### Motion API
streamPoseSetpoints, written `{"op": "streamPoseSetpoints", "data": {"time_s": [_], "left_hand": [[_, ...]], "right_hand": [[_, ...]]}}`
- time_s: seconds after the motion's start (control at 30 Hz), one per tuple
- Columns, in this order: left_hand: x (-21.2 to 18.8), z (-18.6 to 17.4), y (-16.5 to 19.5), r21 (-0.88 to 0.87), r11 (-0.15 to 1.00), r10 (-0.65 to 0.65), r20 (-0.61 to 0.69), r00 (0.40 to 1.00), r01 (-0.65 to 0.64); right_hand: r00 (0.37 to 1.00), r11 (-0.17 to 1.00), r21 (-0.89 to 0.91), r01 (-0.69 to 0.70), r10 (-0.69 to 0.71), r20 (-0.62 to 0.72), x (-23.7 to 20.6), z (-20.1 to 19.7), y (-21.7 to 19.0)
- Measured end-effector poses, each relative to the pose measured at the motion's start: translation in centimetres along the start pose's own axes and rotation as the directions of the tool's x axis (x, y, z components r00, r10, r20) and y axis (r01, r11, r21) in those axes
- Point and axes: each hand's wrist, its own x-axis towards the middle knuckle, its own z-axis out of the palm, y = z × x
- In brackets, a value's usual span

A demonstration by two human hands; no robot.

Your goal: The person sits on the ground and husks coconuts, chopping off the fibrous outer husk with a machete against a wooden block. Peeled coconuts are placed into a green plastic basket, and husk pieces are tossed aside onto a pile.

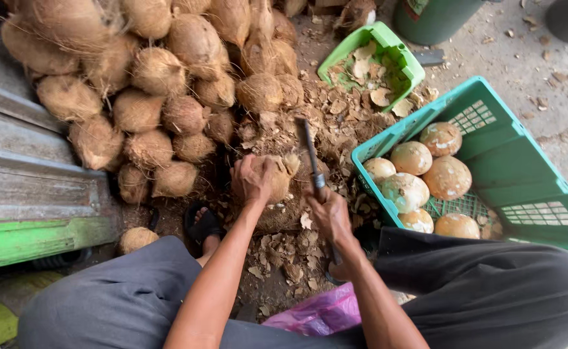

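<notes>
A husked coconut [277, 178] is gripped on the floor by the left hand [253, 181] while a blade [311, 152] (clenched in the right hand [330, 216]) is best angled away from those fingers.

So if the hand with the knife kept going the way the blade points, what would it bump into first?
The right hand points its knife up and away, over the husk chips. It would probably meet those chips first, then the coconut pile. Depth is hard to judge.
</notes>
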Motion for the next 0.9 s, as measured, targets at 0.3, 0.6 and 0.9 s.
{"op": "streamPoseSetpoints", "data": {"time_s": [0.3, 0.6, 0.9], "left_hand": [[0.0, -4.9, -2.9, -0.257, 0.928, 0.309, 0.132, 0.942, -0.269], [-0.5, -6.0, -2.5, -0.347, 0.842, 0.482, 0.138, 0.865, -0.413], [-0.6, -6.0, -2.7, -0.048, 0.967, 0.253, 0.071, 0.965, -0.250]], "right_hand": [[0.979, 0.716, -0.681, 0.155, -0.203, 0.010, 2.4, 1.3, 0.1], [0.748, 0.617, -0.424, 0.663, -0.562, 0.352, 2.3, 2.4, -1.7], [0.983, 0.906, 0.423, 0.001, -0.080, 0.168, 2.9, 4.7, -1.8]]}}
